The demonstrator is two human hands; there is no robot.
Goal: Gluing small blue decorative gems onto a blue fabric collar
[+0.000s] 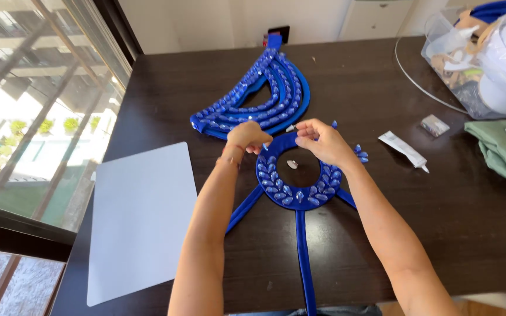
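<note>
Blue ring collar (298, 190), studded with teardrop gems, flat on the dark bench (417, 222), straps splayed for steadiness. Left hand (247, 138) pinching the ring's top edge, grip closed. Right hand (322, 140) closed, perhaps on one small gem, hard to tell.

Single head-worn view, angled steeply down and forward over the table (417, 234) at arm's length, window at left.

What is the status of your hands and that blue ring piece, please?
Left hand and right hand pinching at top edge of blue gem-studded ring. Ring flat on dark table. Glue tube lies right, clear.
</note>
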